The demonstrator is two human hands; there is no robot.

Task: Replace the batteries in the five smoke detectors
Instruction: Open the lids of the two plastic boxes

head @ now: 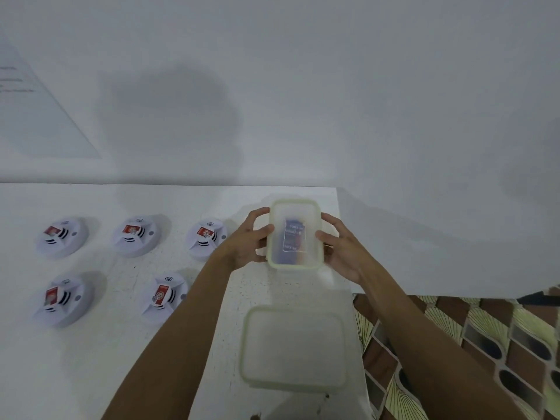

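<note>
Several white round smoke detectors lie on the white table [121, 359], each with a red battery showing: three in a back row [62, 236] [136, 234] [207, 237] and two in front [62, 298] [165, 297]. A translucent plastic container [294, 234] with a pale green rim is held above the table's far right part; a dark blue battery pack shows through it. My left hand [250, 237] grips its left side and my right hand [339, 247] grips its right side.
A second translucent lid or container [293, 348] with a green rim lies on the table near the right edge. A white wall stands behind. Patterned brown and yellow floor [485, 344] shows right of the table. A paper sheet [27, 95] hangs at the upper left.
</note>
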